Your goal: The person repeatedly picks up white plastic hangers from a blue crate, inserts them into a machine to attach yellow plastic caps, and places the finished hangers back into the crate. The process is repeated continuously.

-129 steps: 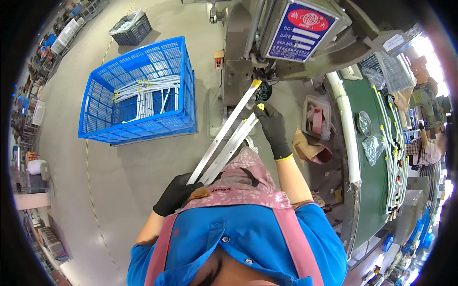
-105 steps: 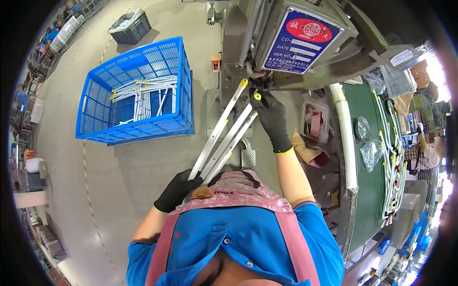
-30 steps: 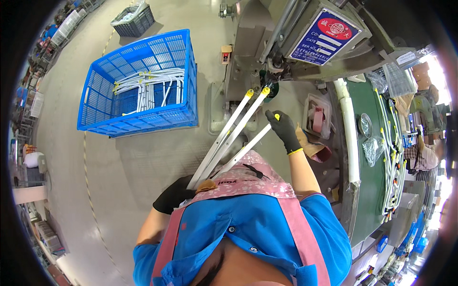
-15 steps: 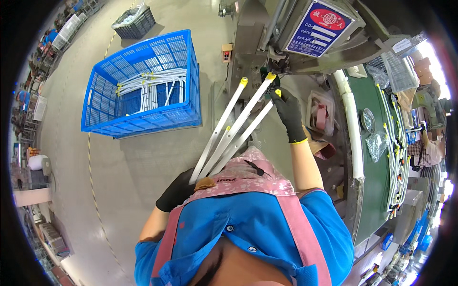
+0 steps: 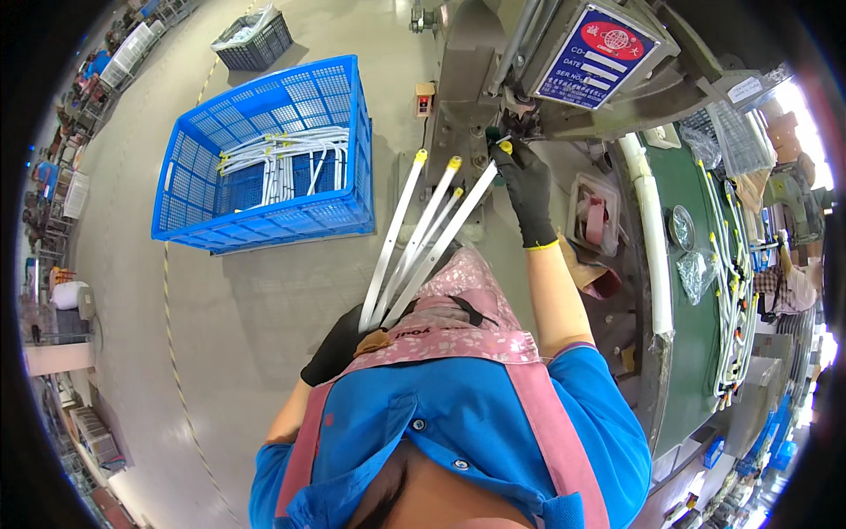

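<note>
White metal tubes [image 5: 441, 245] with yellow end caps, seemingly parts of one folding frame, fan out from my lap. My left hand [image 5: 333, 351], in a black glove, is closed around their lower ends by the apron; its fingers are partly hidden. My right hand [image 5: 529, 189], also gloved in black, pinches the rightmost tube near its yellow cap [image 5: 506, 147]. That tip is at the working head [image 5: 518, 115] of a grey machine, where contact cannot be made out. Two other capped tips [image 5: 421, 156] stand free to its left.
A blue plastic crate [image 5: 264, 227] holding white tube frames [image 5: 291, 159] stands on the floor at left. Behind it is a dark basket [image 5: 256, 44]. On the right, a green bench [image 5: 683, 361] carries more tube frames [image 5: 727, 300]. A tub [image 5: 595, 212] sits below the machine.
The tubes have swung left. The middle tip has come away from the machine head, and the rightmost tip has moved up to it with my right hand.
</note>
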Motion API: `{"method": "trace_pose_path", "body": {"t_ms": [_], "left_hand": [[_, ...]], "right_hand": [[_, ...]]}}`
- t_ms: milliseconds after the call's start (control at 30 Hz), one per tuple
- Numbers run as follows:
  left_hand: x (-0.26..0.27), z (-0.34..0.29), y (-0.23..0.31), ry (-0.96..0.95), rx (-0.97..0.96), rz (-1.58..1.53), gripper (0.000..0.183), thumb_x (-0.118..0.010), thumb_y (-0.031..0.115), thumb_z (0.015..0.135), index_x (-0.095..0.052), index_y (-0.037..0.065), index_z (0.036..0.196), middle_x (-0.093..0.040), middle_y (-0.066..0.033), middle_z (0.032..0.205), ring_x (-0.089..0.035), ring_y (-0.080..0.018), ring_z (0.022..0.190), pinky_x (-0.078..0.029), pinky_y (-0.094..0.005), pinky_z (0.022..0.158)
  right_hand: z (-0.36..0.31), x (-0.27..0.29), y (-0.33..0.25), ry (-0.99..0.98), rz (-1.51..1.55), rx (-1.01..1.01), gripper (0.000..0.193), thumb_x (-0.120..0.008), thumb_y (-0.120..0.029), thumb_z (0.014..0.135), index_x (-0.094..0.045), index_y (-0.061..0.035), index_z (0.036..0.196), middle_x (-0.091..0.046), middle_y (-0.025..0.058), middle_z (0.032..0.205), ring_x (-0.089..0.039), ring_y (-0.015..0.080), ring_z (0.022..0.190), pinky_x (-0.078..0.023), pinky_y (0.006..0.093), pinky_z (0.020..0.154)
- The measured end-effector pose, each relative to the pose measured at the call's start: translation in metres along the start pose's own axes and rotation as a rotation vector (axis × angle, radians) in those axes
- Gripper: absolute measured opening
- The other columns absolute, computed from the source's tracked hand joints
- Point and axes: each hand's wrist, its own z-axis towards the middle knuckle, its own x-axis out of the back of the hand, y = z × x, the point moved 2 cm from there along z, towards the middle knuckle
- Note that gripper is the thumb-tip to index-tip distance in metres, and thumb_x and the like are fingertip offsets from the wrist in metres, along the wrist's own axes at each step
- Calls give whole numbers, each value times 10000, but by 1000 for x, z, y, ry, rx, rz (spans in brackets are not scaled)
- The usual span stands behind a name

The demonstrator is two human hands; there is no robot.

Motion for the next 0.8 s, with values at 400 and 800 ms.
{"method": "trace_pose_path", "body": {"t_ms": [400,800], "left_hand": [[7,21,-22,21,-19,67,288,-574,144,894,-516,-46,1102,-634,-102,938,-602,-145,868,-491,-286,785],[-4,-20,25,50,72,11,301,-550,143,915,-521,-60,1136,-641,-143,955,-623,-171,863,-502,-279,762]], "right_hand": [[2,2,-5,-105,39,13,394,-654,-312,808,-650,-29,1082,-678,166,912,-655,267,802,-487,327,733],[6,-6,30,-78,94,-14,368,-651,-228,841,-639,8,1123,-693,82,939,-607,97,842,-470,255,777]]}}
